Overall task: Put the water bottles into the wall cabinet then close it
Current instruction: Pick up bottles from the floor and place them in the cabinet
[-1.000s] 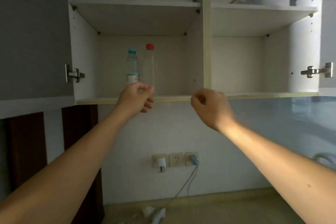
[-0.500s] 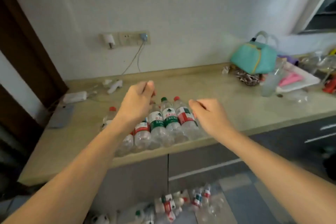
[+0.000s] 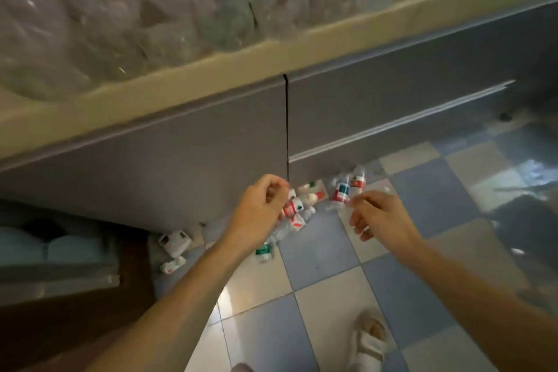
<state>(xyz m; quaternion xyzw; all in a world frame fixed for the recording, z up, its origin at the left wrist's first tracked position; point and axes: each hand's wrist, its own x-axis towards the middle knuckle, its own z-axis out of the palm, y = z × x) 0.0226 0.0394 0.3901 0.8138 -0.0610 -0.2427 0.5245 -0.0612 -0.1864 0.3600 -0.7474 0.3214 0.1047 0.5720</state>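
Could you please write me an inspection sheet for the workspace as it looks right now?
Surface: beige counter edge at the top, blurred; checkered floor tiles below.
Job's things: bottles on the counter, close and blurred; more bottles on the floor against the grey base cabinets. Wall cabinet not in view.
Clutter: small white items on the floor at the cabinet base, too blurred to name.
Hands: left hand and right hand hang over the floor bottles, fingers loosely curled, holding nothing.
Cables: nothing seen.
Surroundings: a sandalled foot at the bottom.
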